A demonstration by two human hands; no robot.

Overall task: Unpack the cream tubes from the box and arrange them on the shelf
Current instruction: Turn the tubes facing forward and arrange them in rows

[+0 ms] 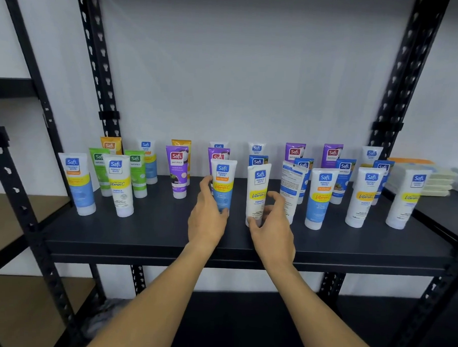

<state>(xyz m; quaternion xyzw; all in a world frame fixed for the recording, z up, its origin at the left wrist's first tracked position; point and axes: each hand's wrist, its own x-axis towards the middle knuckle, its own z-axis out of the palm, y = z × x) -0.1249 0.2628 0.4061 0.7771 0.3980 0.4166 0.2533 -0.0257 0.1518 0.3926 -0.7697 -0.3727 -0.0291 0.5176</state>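
Folded cloths (437, 182) at far right

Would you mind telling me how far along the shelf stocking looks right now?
Mostly done: many tubes stand in rows on the black shelf. In hand: the left hand holds a blue-and-white tube, and the right hand a white tube. The box is out of view, so the remainder is unclear.
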